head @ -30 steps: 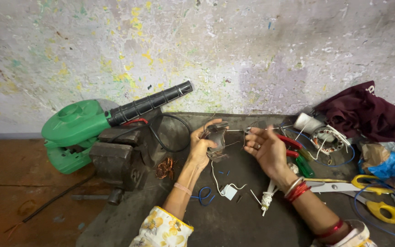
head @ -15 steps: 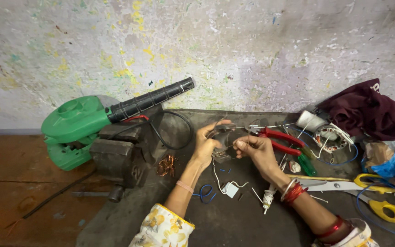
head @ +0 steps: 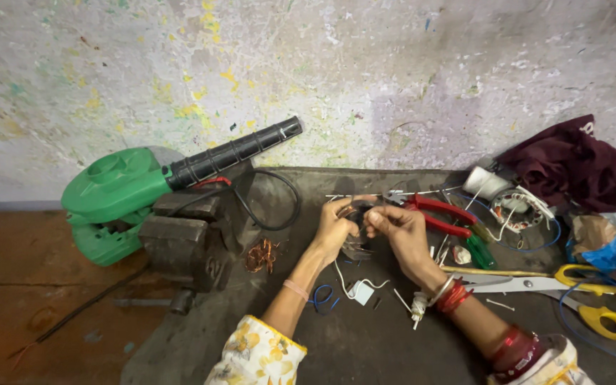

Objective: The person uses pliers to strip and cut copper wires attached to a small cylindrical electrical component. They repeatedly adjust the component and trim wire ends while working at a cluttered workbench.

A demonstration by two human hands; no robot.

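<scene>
My left hand [head: 333,228] and my right hand [head: 401,232] meet over the dark mat [head: 365,342], both closed on a small dark part with thin wires [head: 357,214] held between the fingertips. A white wire [head: 344,278] hangs down from it toward a small white square piece [head: 362,292] on the mat. Red bangles sit on my right wrist. Red-handled pliers [head: 440,212] lie just behind my right hand.
A green blower with a black nozzle [head: 151,182] and a dark metal vise [head: 180,242] stand at the left. A tangle of copper wire [head: 261,254] lies by the vise. Yellow-handled scissors [head: 572,285], a motor stator [head: 518,208], a maroon cloth [head: 579,167] and a blue wire loop [head: 322,296] lie around.
My two hands have come together: the right hand moved left toward the left hand, and both now pinch the small wired part at the same spot.
</scene>
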